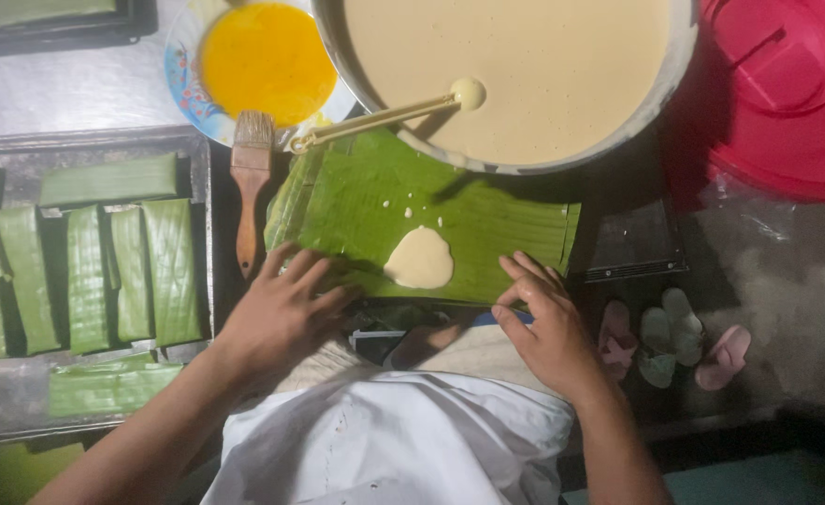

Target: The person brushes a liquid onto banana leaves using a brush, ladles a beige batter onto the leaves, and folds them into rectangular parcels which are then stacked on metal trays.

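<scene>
A green banana leaf lies flat before me with a blob of pale batter near its front edge. My left hand rests on the leaf's near left corner, fingers spread on it. At the near right edge my right hand pinches the leaf between thumb and fingers. Behind the leaf stands a big bowl of cream batter with a ladle lying in it, handle toward the left.
A metal tray at left holds several folded banana-leaf parcels. A wooden pastry brush lies beside a plate of yellow liquid. A red lid sits at upper right, sandals on the floor at right.
</scene>
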